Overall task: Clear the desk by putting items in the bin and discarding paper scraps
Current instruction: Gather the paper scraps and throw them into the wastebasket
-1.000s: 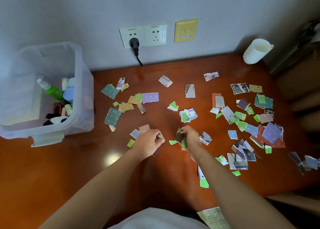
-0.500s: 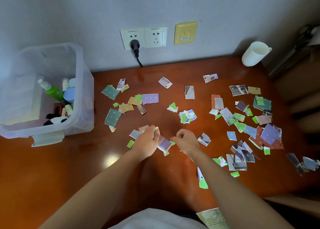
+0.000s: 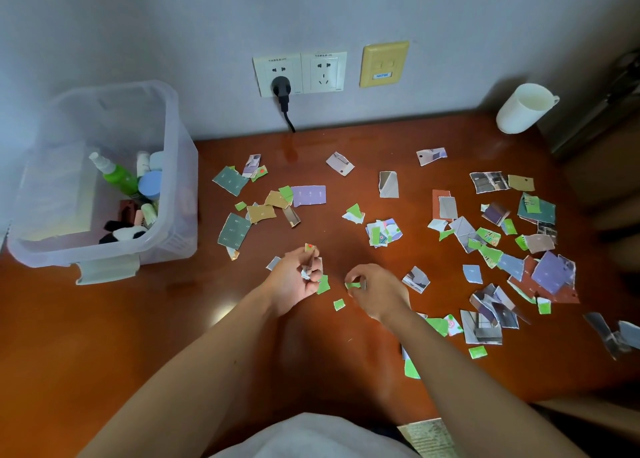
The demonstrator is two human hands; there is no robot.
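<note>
At the left of the frame, a clear bin (image 3: 172,167) with bottles inside stands on the brown surface (image 3: 104,336). In the middle, the left hand (image 3: 294,281) grips a bunch of paper scraps (image 3: 323,283). The right hand (image 3: 379,291) pinches one green scrap (image 3: 353,285). Loose scraps (image 3: 550,270) lie all over the right side.

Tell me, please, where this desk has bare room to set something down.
The desk is bare front-left, between the bin and the left forearm, and along the back edge left of the cup; paper scraps crowd its right half and the patch beside the bin.
</note>
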